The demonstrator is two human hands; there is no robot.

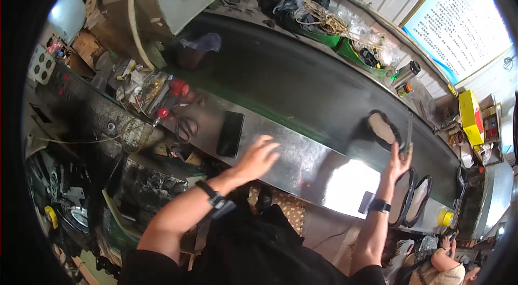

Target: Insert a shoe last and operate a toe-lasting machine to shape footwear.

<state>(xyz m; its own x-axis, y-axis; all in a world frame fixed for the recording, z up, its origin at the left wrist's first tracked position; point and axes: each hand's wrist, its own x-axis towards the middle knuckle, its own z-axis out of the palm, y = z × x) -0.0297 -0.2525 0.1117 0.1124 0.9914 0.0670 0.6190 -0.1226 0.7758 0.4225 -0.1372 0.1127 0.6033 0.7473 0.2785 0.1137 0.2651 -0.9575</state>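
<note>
Left hand: the left hand (258,160) is above the metal bench (305,162), to the right of a black phone (230,134); its fingers are a little apart and nothing is between them.
Right hand: the right hand (398,166) is raised near the far side of the bench, with one finger pointing to the pale piece; whether its fingers are together or clamped on the thin rod (409,133) beside them, one cannot tell.
Pale piece: the pale piece (383,128) has an oval shape and a dark rim, and it lies on the dark belt (280,88) — at the fingertips of the right hand, though a touch is not clear.
Rimmed pieces: two more rimmed pieces (417,202), also pale inside, lie side by side, right of the right wrist.
Yellow roll: a yellow roll (445,218) is near the right end of the bench.
Scissors: dark-handled scissors (186,129) lie left of the phone — near a red knob (163,113).
Behind the belt: green baskets (360,59) carry cord and clear plastic; a yellow box (471,116) stands farther right.
Co-worker: another person (440,269) is at the lower right.
</note>
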